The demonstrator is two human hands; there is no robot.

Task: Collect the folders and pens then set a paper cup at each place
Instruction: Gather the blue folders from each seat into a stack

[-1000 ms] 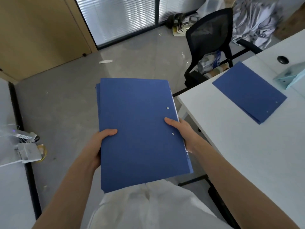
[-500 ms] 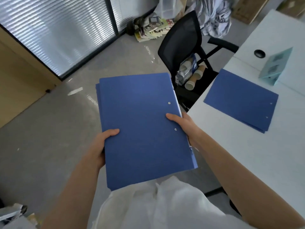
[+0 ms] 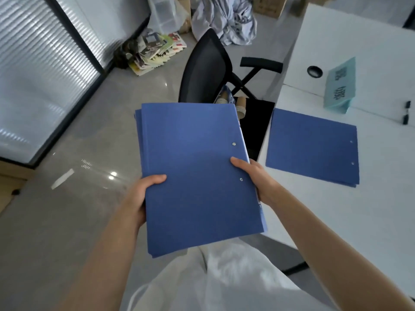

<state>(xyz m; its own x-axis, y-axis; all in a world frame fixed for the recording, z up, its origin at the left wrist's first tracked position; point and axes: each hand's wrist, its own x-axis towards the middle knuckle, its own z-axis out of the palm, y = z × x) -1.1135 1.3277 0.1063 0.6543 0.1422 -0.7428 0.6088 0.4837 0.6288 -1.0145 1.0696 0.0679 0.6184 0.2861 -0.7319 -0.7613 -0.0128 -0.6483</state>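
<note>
we hold a stack of blue folders out in front of us, over the grey floor and just left of the white table. our left hand grips the stack's left edge, thumb curled over the top cover and the other fingers hidden underneath. our right hand grips the right edge the same way, thumb lying on the cover between the two metal rivets, the rest of the fingers out of sight below. the edges of lower folders peek out along the left and bottom sides of the stack.

on the table, near its left edge, lies another blue folder, flat, with at least one more edge showing beneath it. beyond that folder on the table stands a teal tent card, and just right of the card we see two small dark pens, too small to make out further. a round black cable grommet sits in the table surface left of the card.

left of the table, beyond our stack, stands a black mesh office chair. on its seat lies a sleeve of brown paper cups, partly hidden by the top of our stack. farther from the table, a pile of magazines lies on the floor by the window blinds.
</note>
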